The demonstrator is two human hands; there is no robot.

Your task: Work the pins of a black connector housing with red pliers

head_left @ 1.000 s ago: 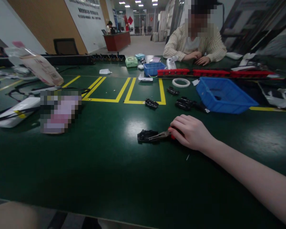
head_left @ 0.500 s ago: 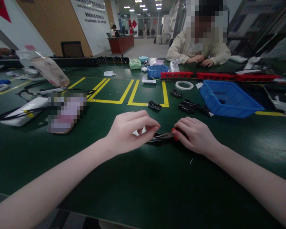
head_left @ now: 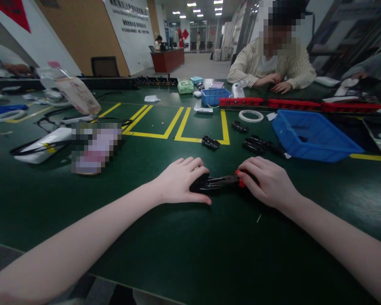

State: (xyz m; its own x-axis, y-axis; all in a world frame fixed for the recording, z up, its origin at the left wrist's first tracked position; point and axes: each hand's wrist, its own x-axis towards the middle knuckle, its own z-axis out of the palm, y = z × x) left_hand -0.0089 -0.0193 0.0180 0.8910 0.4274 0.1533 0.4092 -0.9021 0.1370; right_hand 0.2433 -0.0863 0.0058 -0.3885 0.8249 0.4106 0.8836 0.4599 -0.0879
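Note:
A small black plastic part [head_left: 200, 184] lies on the green table [head_left: 165, 241] in front of me. My left hand [head_left: 179, 181] is closed on its left end, with the thumb along the near side. My right hand [head_left: 266, 182] grips the red handles of a pair of pliers [head_left: 227, 181]. The metal jaws point left and rest on the black part. Both forearms lie across the table toward the middle.
Several more black parts [head_left: 254, 145] lie beyond my hands, beside a blue bin [head_left: 314, 137]. Yellow tape lines [head_left: 178, 127], a white tape ring [head_left: 250, 115], red strips [head_left: 292, 103] and a smaller blue bin [head_left: 213, 96] lie further back. A person in a striped shirt [head_left: 271, 67] sits opposite. White bags [head_left: 41, 146] lie left.
My left hand came in from the lower left, reached the black part and settled down on it. My right hand stayed on the pliers. The view shifted slightly.

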